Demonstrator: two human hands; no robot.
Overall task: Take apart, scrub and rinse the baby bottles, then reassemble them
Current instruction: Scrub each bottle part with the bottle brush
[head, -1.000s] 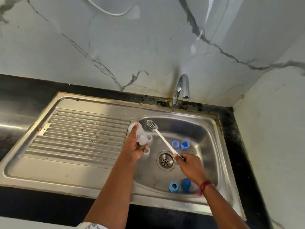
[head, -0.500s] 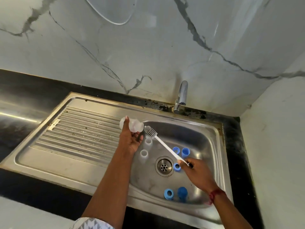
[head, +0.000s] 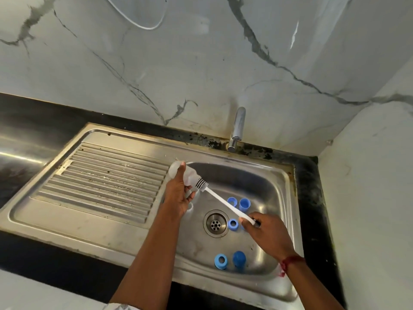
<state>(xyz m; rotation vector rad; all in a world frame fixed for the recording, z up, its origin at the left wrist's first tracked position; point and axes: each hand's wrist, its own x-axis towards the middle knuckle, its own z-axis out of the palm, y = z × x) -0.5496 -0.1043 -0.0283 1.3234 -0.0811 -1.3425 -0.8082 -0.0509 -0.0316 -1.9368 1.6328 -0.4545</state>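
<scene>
At the bottle (head: 190, 175) mouth now, the brush (head: 223, 202)

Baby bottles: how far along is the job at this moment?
Done: taken apart; blue rings and caps lie loose in the sink. In hand: the left hand holds a clear bottle while the right hand holds the brush, head at its mouth. Left: scrubbing the other parts, rinsing (no water visible at the tap), reassembly.

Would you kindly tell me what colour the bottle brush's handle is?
The brush handle is white; head view.
</scene>
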